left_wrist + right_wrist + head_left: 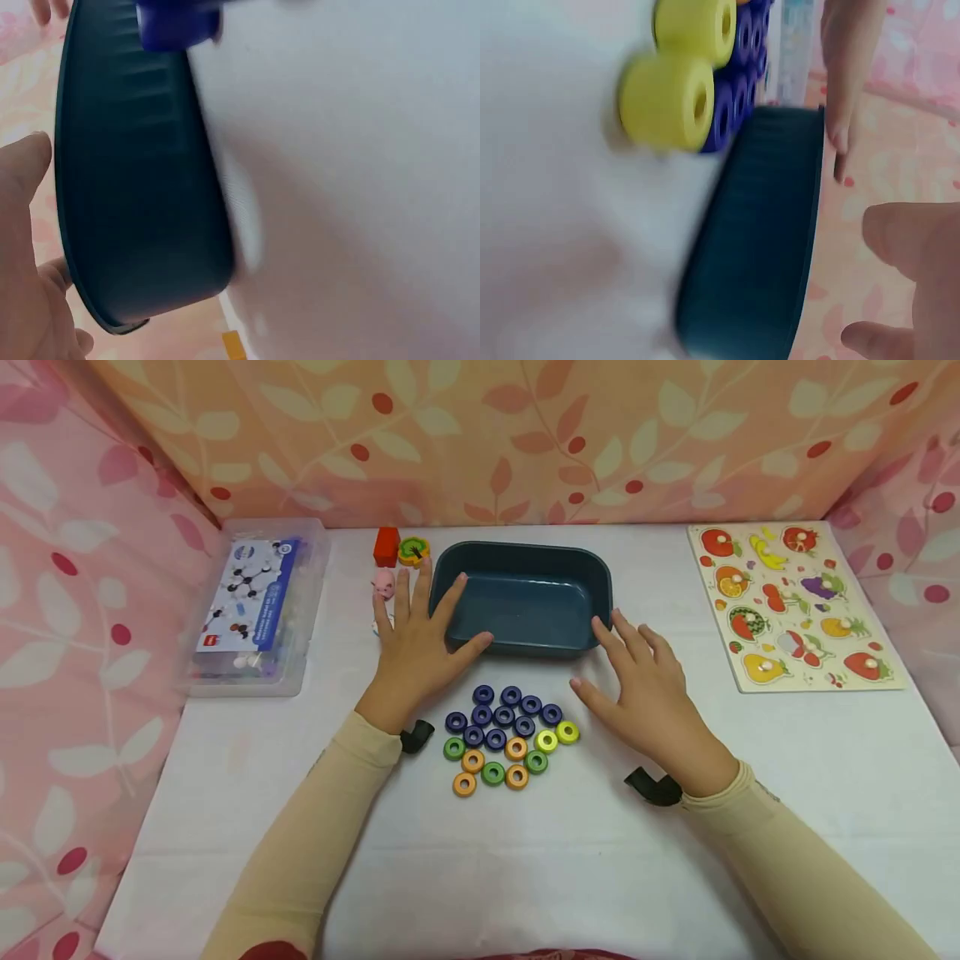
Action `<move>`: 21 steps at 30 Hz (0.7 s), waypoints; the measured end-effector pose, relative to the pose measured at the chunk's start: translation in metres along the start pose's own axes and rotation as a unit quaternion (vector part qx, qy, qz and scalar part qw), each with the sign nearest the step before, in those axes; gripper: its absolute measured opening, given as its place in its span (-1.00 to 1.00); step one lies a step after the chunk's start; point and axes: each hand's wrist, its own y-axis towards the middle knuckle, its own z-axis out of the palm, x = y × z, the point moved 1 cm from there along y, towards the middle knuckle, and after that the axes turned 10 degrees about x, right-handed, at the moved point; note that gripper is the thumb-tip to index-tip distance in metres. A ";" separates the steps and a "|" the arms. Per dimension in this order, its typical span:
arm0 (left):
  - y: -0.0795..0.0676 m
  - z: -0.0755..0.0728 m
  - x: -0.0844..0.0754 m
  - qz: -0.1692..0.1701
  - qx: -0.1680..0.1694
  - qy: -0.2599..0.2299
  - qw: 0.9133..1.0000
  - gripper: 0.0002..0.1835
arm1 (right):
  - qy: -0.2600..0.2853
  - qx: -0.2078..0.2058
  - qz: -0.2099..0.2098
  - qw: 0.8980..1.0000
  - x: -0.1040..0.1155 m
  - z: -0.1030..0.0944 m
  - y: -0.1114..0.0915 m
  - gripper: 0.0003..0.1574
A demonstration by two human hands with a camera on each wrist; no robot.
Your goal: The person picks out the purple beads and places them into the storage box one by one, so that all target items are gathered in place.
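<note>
A dark teal rectangular tub stands upright with nothing inside. My left hand is spread at its left end, thumb over the near left corner; whether it touches the rim I cannot tell. By the near right corner hovers my right hand, fingers extended and holding nothing. Between the forearms lies a loose group of small rings: dark blue rings at the back, yellow rings at right, green rings and orange rings in front. The right wrist view shows yellow rings close up beside the tub.
Left stands a clear plastic case with a molecule-model label. A red block, a tree-shaped piece and a pink pig figure sit left of the tub. A fruit puzzle board lies at right. Patterned curtains enclose the white table.
</note>
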 end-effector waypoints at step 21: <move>0.018 -0.012 -0.001 -0.065 0.107 -0.212 0.969 0.32 | 0.139 0.083 -0.071 0.984 0.014 0.030 0.007 -0.66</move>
